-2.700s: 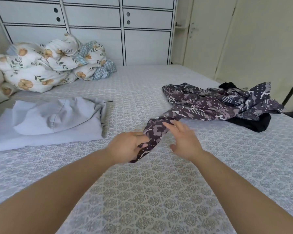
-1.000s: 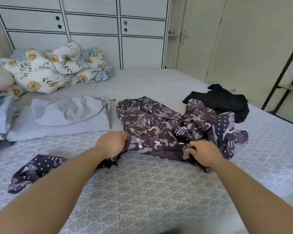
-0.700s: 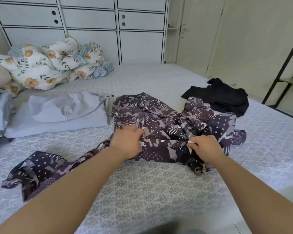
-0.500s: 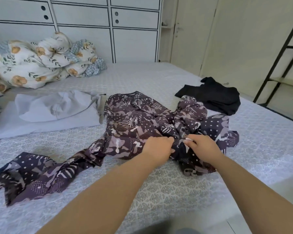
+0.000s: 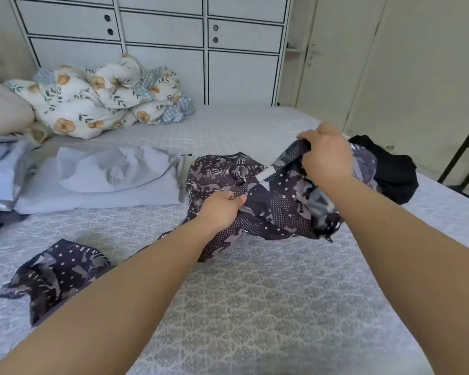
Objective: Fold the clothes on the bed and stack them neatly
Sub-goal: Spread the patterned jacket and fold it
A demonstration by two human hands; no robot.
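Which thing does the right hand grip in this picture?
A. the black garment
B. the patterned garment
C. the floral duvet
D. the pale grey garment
B: the right hand has its fingers curled round a raised part of the patterned garment, which the left hand also grips lower down; the black garment lies behind, untouched.

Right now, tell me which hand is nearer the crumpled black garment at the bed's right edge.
Right. The right hand grips the dark patterned garment just beside the crumpled black garment. The left hand grips the same patterned cloth farther left, well away from it.
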